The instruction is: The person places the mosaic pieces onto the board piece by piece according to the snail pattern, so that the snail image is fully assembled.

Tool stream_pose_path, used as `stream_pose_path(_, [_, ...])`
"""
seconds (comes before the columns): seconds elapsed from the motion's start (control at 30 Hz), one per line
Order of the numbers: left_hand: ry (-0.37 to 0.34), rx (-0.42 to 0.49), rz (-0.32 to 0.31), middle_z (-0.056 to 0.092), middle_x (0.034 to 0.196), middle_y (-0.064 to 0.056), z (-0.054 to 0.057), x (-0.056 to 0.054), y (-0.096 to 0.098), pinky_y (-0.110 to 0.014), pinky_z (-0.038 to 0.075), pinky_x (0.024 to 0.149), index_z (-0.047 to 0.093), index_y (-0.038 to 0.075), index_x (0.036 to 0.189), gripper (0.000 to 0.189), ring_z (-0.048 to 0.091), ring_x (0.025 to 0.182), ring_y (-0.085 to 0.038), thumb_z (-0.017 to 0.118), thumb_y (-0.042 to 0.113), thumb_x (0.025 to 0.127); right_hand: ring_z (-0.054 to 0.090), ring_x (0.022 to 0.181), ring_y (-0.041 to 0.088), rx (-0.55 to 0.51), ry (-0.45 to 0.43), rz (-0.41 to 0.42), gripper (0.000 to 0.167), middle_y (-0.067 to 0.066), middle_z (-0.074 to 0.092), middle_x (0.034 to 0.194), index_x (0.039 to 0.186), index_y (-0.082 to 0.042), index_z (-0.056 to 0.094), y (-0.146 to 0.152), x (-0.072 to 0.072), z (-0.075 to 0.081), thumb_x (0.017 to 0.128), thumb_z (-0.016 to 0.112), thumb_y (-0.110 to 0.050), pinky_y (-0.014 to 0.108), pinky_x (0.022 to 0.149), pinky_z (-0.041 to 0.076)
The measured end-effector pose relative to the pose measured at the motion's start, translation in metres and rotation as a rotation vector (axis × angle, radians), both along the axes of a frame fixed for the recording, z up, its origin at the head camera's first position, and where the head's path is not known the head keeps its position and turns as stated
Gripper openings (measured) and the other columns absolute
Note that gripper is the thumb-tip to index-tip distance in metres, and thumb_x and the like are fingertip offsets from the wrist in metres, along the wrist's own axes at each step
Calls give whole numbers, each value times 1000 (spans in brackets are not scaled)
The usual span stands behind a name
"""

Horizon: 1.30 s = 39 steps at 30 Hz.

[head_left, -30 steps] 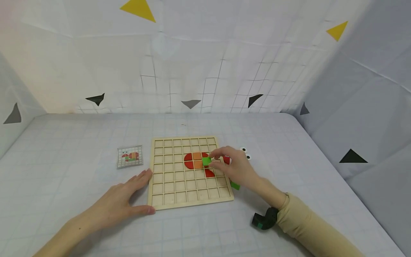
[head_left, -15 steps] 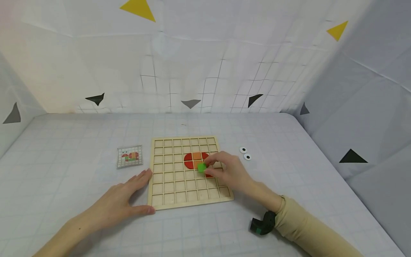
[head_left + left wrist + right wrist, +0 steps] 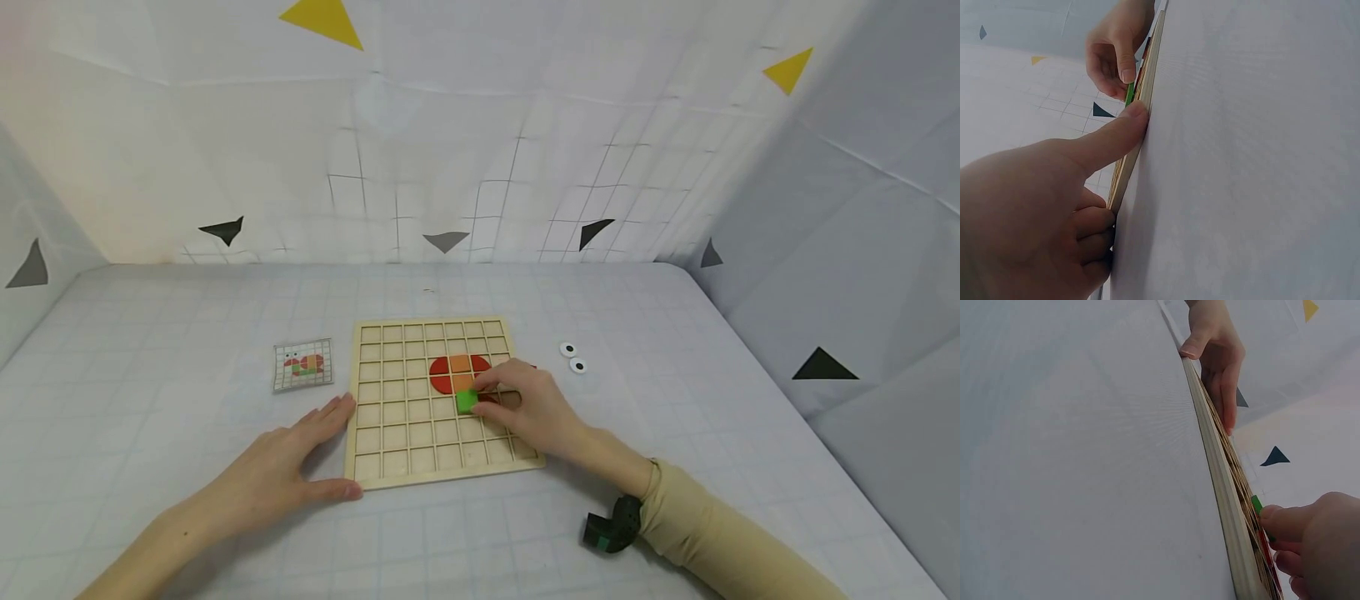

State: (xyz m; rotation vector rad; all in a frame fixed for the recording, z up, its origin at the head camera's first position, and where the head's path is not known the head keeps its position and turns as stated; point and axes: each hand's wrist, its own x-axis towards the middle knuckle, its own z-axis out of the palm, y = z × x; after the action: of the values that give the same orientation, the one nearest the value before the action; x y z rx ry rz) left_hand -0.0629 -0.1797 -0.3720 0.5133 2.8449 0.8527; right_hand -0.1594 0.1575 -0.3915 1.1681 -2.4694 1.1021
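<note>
A pale wooden grid board lies on the table in the head view. My right hand pinches a green square tile between thumb and fingertips, low over the grid just below the orange tiles. Red curved pieces flank the orange ones. Part of another red piece shows under my right fingers. My left hand rests at the board's left side, fingers along that edge and thumb at the near left corner. From the right wrist side, the green tile stands tilted at the board's surface.
Left of the board lies a small picture card printed with a coloured figure on a grid. Two round eye pieces sit on the table to the right. A black wrist device hangs by the right sleeve.
My right hand has carried the green tile left and toward me, from beside the orange tiles to just below them. My left hand and the board have stayed put.
</note>
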Motion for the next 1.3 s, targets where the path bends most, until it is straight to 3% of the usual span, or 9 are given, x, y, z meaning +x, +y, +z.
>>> stream_pose_path(0.7, [-18,-1,14,34,161,-8,0,1,0,-59,35,113,32,17,158,107,35,146,-35,69,73,75,66,94,10,16,11,5,27,-5,73,97,104,-12,74,0,1,2,80,85,-15,29,85,55])
stream_pose_path(0.9, [-8,3,6,35,161,-8,0,0,1,-61,35,111,32,18,158,107,36,145,-37,66,76,75,65,91,17,-1,50,42,27,1,73,97,105,-9,73,10,-5,10,80,84,-10,34,78,55])
stream_pose_path(1.13, [1,-1,3,37,160,-9,0,-1,2,-61,36,111,33,16,157,107,38,144,-38,68,75,74,66,95,17,-14,-59,-99,28,-1,74,103,109,-14,73,50,-20,23,82,83,-12,48,87,54])
stream_pose_path(1.3, [4,-7,2,37,160,-11,0,0,0,-61,37,110,32,16,157,108,38,144,-38,66,76,75,64,96,16,24,-117,-143,26,-3,73,104,109,-17,74,75,-24,22,84,81,-14,45,87,52])
